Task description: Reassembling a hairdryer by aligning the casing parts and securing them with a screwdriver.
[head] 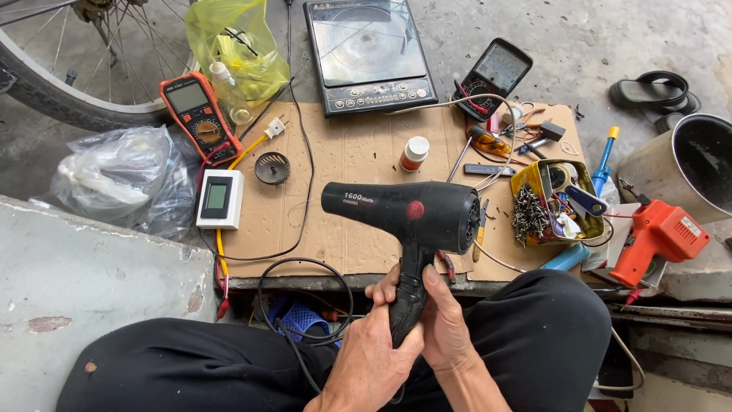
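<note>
Right now both hands, the left hand [374, 355] and right hand [446, 328], are clamping the black hair dryer [408, 217] handle above the cardboard sheet [351, 164]; its trailing cord [301, 305] could be snagging and yanking it loose.

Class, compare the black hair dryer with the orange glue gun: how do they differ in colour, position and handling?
The black plastic hair dryer is dark with a red dot; the orange pistol-shaped glue gun is bright orange. The hair dryer is held upright by its handle in the left hand and right hand; the glue gun lies untouched at the right. Both have pistol-style handles.
</note>
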